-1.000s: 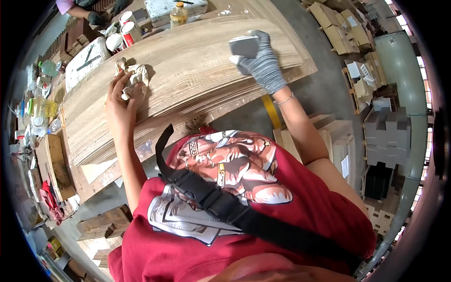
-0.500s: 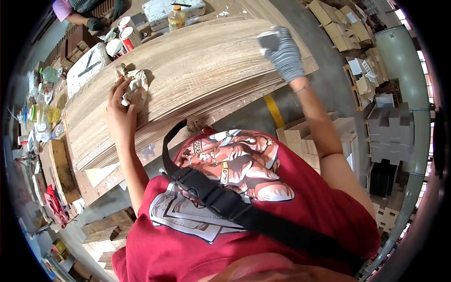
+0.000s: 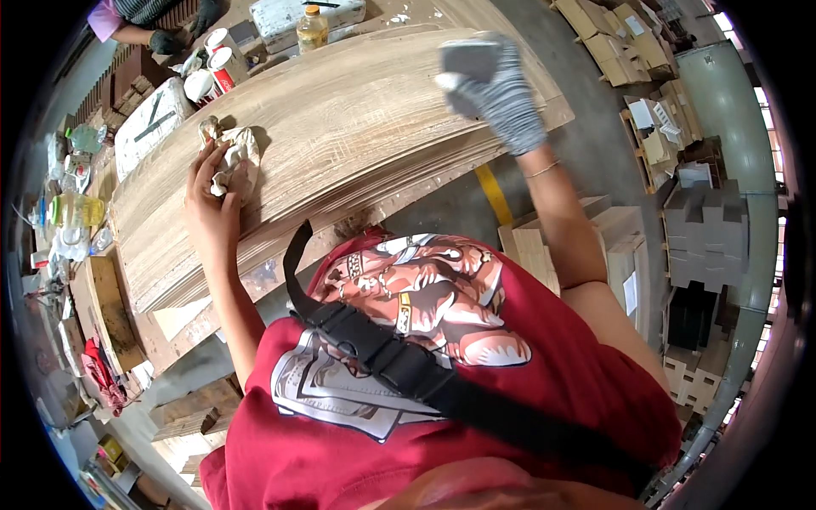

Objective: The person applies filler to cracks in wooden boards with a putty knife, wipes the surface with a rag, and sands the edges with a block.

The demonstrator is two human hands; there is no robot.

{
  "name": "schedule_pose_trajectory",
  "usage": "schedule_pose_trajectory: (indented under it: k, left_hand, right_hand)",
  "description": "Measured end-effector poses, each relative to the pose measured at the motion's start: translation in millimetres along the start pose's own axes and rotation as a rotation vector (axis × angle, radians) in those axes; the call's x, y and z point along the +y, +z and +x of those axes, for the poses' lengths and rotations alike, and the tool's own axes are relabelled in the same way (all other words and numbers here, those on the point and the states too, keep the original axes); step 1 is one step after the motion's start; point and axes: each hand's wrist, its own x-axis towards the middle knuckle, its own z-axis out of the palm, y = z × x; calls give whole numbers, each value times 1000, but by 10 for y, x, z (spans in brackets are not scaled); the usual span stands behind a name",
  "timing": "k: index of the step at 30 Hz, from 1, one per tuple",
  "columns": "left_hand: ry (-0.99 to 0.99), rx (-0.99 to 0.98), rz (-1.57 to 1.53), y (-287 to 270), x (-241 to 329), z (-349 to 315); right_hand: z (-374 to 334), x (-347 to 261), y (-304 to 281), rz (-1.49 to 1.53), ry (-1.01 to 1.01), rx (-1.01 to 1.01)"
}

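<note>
My left hand [image 3: 212, 197], bare, rests on the near left part of a stack of wood-grain boards [image 3: 357, 106]. Its fingers are curled over a crumpled cream rag [image 3: 244, 155]. Over the right end of the top board is my right hand [image 3: 503, 98], in a grey knit glove. It grips a flat dark-grey piece [image 3: 470, 61], whose exact kind I cannot make out. The thumb lies along the near side of that piece. Whether the piece touches the board or hangs just above it is unclear.
Behind the boards stand a bottle of yellowish liquid [image 3: 313, 31], white-and-red cans [image 3: 226, 70] and white wrapped packages [image 3: 153, 123]. A co-worker's gloved hands [image 3: 167, 41] are at the far left. Cartons [image 3: 599, 42] stand on pallets at right, more boards [image 3: 616, 242] nearer.
My right hand has moved left along the boards with the grey piece, which now looks larger. My left hand stays on the rag; the whole view has shifted slightly.
</note>
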Motion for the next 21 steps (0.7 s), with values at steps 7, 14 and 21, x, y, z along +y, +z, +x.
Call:
schedule_pose_trajectory:
  k: [7, 14, 21]
  left_hand:
    - [5, -7, 1, -23, -15, 13]
    - [-26, -10, -18, -24, 47, 19]
    - [-8, -17, -10, -56, -10, 12]
  right_hand:
    - [97, 334, -67, 19, 124, -92]
    - [4, 418, -19, 5, 178, -95]
    - [-112, 122, 166, -55, 125, -90]
